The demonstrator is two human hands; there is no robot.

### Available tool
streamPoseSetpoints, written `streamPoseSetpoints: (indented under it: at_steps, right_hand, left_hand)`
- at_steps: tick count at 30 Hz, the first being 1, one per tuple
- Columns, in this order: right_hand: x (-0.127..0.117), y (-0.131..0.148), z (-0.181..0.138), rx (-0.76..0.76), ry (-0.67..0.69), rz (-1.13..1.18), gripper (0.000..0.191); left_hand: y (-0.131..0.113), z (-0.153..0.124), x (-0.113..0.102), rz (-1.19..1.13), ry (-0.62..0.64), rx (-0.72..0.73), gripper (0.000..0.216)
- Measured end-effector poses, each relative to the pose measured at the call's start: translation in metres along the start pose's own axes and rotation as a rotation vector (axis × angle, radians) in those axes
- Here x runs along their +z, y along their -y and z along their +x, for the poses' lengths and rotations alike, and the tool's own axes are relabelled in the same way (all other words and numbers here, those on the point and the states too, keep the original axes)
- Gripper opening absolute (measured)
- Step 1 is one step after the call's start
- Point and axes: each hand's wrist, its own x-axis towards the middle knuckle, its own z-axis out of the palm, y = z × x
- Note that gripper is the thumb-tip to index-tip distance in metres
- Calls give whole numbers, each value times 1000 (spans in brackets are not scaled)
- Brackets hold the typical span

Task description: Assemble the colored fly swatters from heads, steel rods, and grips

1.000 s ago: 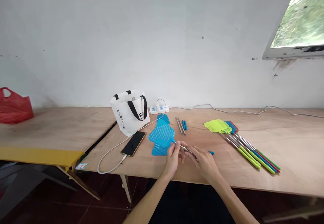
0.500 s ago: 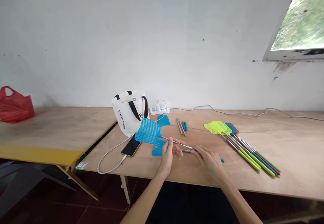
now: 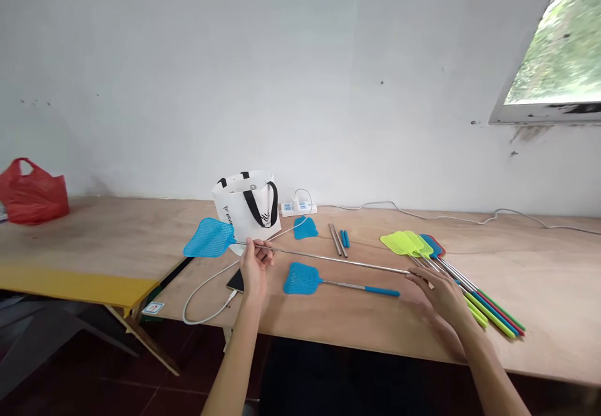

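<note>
My left hand [image 3: 254, 265] pinches the thin metal rod of a blue fly swatter [image 3: 210, 238] just behind its mesh head, which hangs out past the table's left edge. The rod is stretched long across the table, and my right hand [image 3: 436, 291] is closed on its far end. Between my hands a second, short blue fly swatter [image 3: 300, 279] with a blue grip lies flat on the wooden table [image 3: 357, 316]. A loose blue swatter head [image 3: 305, 228] rests further back.
A row of several extended swatters, green, blue and red [image 3: 460, 278], lies to the right. Loose metal rods and blue grips [image 3: 339, 239] sit mid-table. A white tote bag [image 3: 246, 206], a power strip [image 3: 298, 206], a charging phone [image 3: 235, 282] and a red plastic bag [image 3: 32, 192] are on the left.
My hands moved apart, left going left and right going right, and the swatter's telescopic rod drew out to full length. The second blue swatter now shows on the table.
</note>
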Motion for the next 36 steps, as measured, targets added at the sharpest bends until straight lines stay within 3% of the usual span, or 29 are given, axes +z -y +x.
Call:
streamPoseSetpoints:
  at_steps: [5, 8, 11, 16, 18, 23, 30, 36]
  right_hand:
    - [-15, 18, 7, -65, 43, 49, 51]
    - [-24, 34, 13, -102, 70, 40, 48]
    - [-21, 70, 13, -116, 80, 14, 43]
    - [-4, 152, 6, -150, 202, -67, 32]
    - [0, 168, 5, -100, 208, -18, 31]
    - [1, 166, 8, -67, 298, 183, 37]
    - [19, 166, 4, -94, 339, 204, 35]
    - [35, 161, -3, -164, 261, 72, 36]
  left_hand:
    - [13, 0, 4, -27, -180, 123, 49]
    - [19, -4, 11, 1, -201, 125, 49]
    - [41, -33, 28, 83, -116, 20, 52]
    - [95, -112, 60, 195, 183, -299, 62]
    - [101, -128, 66, 226, 267, -317, 62]
    - [90, -120, 65, 276, 392, -344, 62]
    - [111, -109, 52, 307, 340, -348, 54]
    - [121, -110, 47, 327, 375, -340, 47]
